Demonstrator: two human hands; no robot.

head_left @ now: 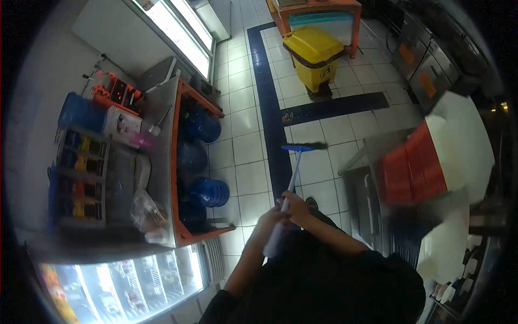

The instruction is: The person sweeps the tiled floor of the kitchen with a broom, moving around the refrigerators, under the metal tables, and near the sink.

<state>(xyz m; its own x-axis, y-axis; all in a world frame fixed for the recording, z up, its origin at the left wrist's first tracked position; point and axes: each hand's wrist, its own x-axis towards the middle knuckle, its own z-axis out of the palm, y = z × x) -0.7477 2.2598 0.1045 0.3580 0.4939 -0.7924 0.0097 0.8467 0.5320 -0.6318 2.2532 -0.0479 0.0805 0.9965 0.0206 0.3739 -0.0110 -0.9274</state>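
I hold a broom (pixel 295 171) with both hands, its light handle slanting down and away from me. My left hand (pixel 272 217) is wrapped round the handle, right beside my right hand (pixel 295 208), which grips it slightly farther along. The near end of the handle sticks out below my hands, toward my body. At the far end, the blue broom head with dark bristles is at the floor, over the edge of a dark blue tile strip (pixel 272 129). Some small debris (pixel 287 117) lies on the strip beyond the broom head.
A yellow wheeled bin (pixel 314 56) stands ahead. To the left, an orange-framed metal table (pixel 174 156) has blue water jugs (pixel 209 192) beneath it. On the right are red and white stacked containers (pixel 413 164). A lit display fridge (pixel 124 283) is at lower left.
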